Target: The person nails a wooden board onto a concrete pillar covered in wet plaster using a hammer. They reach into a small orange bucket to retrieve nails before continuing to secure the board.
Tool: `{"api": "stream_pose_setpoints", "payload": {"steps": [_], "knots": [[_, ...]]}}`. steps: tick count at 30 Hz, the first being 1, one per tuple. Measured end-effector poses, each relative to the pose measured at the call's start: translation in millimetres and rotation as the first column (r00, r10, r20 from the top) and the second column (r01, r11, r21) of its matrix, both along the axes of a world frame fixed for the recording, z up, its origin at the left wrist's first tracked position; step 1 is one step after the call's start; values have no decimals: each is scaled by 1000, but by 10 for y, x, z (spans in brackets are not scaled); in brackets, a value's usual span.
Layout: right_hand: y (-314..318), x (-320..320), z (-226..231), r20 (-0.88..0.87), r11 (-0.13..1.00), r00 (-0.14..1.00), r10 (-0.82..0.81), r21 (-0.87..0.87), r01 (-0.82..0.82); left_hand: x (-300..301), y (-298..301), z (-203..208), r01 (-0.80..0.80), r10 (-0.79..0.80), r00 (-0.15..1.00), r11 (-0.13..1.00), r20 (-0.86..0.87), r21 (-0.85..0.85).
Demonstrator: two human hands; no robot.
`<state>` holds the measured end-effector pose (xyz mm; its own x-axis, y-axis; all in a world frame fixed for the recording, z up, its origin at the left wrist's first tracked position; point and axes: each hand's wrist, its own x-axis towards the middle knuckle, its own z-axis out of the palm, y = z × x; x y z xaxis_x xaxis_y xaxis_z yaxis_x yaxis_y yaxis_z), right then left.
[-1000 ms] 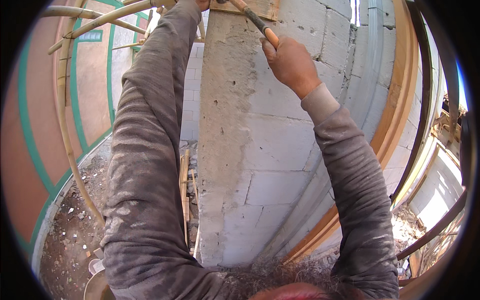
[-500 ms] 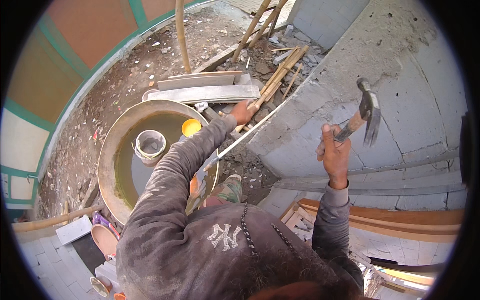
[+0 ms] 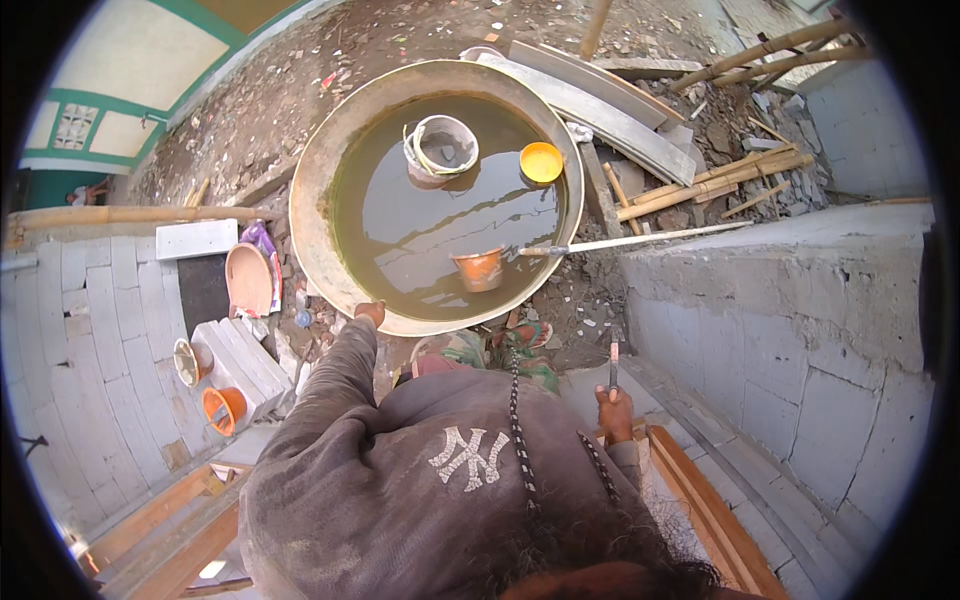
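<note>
Hammer (image 3: pixel 614 368) points ahead, long axis fore-aft; earlier slanted right. Right grip (image 3: pixel 614 412) clasps it; left grip (image 3: pixel 371 312) we can't tell.

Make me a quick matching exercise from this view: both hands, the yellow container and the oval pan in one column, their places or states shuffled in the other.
Column 1
1. left hand
2. right hand
3. yellow container
4. oval pan

Column 2
A. beside purple packaging
B. closed around the handle of a tool
C. at the near-left rim of the big round basin
D. inside the basin, toward its right side

Right pairs: 1-C, 2-B, 3-D, 4-A
</note>
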<state>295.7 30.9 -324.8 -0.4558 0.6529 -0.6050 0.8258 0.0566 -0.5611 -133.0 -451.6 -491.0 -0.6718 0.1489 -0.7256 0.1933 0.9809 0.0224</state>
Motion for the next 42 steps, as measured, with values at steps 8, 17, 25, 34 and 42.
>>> {"api": "stream_pose_setpoints", "payload": {"steps": [8,17,25,34,42], "knots": [[-103,-684,-361,169,880,903,396,211,-425,89,-906,423,-342,374,928,838,9,425],[-1876,-1914,-668,103,984,990,97,139,-111,49,-3824,-224,-307,304,951,916,53,259],[-3478,-3322,-672,186,739,726,662,-1,-674,434,-6215,14,-464,490,846,871,-210,162],[-4788,-4379,-532,230,683,645,728,-172,-710,1415,-6757,-317,-709,688,663,703,-294,47],[-4212,-4355,-2038,321,-91,-150,935,-190,-978,1944,-6706,197,-589,886,-462,-331,28,737]]}}
